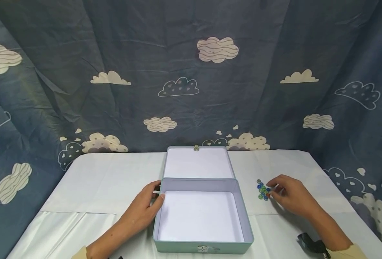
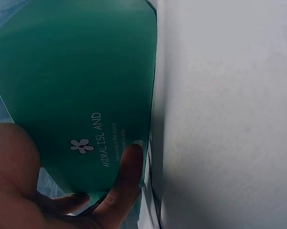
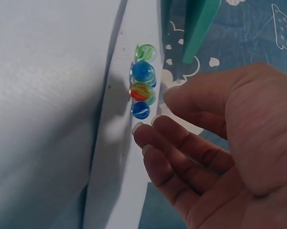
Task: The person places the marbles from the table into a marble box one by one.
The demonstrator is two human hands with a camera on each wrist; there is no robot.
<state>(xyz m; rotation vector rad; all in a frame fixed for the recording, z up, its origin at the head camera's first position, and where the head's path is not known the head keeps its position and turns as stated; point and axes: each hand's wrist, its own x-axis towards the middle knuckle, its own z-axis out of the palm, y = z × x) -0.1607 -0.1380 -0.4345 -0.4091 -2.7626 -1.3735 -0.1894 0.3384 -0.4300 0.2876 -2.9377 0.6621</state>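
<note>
A green tin box (image 1: 178, 247) with a pale inside lies in front of me, its hinged lid (image 1: 197, 163) folded back. My left hand (image 1: 141, 209) holds the box's left side, thumb at the rim and fingers against the outer wall. In the left wrist view those fingertips lie on the green wall (image 2: 81, 81), which bears printed words. A small cluster of glass marbles (image 1: 263, 190) lies right of the box. Close beside it hovers my right hand (image 1: 292, 197), fingers loosely bent around nothing. Its wrist view shows an orange-red marble (image 3: 141, 91) and a blue marble (image 3: 143, 70) near the fingertips.
A white cloth (image 1: 113, 180) covers the table, with a seam across it. Behind and at the sides hangs a dark blue curtain (image 1: 139, 50) with cloud prints. A black strapped device (image 1: 312, 244) sits at my right wrist. The box's metal clasp (image 1: 203, 248) faces me.
</note>
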